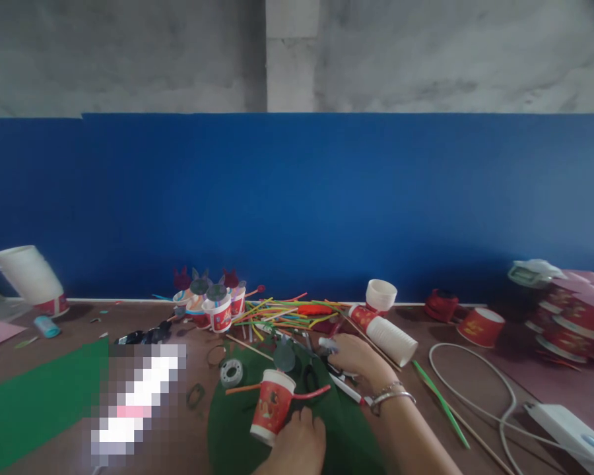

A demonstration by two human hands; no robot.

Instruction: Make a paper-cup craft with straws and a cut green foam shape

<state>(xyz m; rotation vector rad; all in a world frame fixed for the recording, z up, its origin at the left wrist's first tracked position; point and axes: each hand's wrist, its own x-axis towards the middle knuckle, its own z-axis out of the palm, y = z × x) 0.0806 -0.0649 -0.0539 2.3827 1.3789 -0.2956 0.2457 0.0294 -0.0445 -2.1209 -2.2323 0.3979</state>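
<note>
My left hand [297,439] is closed around the lower side of a red paper cup [272,406] that stands tilted on a dark green sheet [341,429]. A red straw and an orange straw stick out of the cup's sides. My right hand [359,359], with bracelets on its wrist, reaches forward over the green sheet. Its fingers are curled on a small pale object [327,344] near black-handled scissors [311,377] and a grey round cutout [284,356].
A pile of coloured straws [277,313] and decorated cups [218,310] lies behind. Stacked cups lie on their side [383,330]; a tape roll [231,373] sits left. More cups [574,316], a white cable [480,389] and a power strip [574,432] are right.
</note>
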